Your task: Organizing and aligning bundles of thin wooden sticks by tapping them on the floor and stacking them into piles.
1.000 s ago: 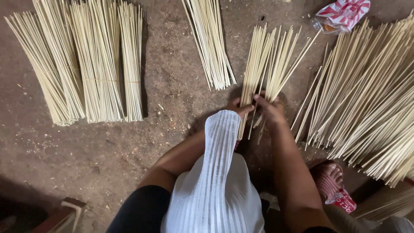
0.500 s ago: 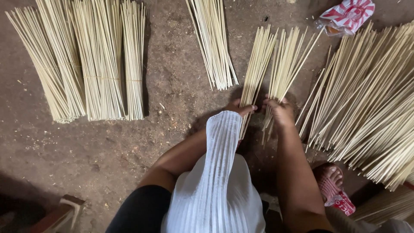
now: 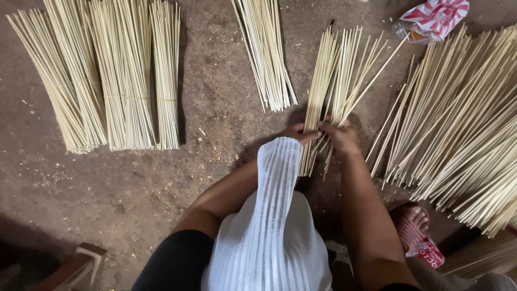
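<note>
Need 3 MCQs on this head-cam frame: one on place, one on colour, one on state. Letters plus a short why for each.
1. Where does the red-and-white striped plastic bag lie?
A. top right, on the dirt floor
B. bottom left, by the wooden frame
C. under the tied bundles

2. What colour is the ribbed cloth draped in front of the person?
A. black
B. white
C. green

3. How is the small fan of pale thin bamboo sticks held?
A. lying untouched
B. gripped by one hand only
C. gripped at its lower end by both hands

Answers:
1 A: the bag sits at the top right edge, above the big loose heap of sticks.
2 B: the cloth is plainly white with fine ribs.
3 C: the left hand and the right hand both close on the sticks' lower part.
</note>
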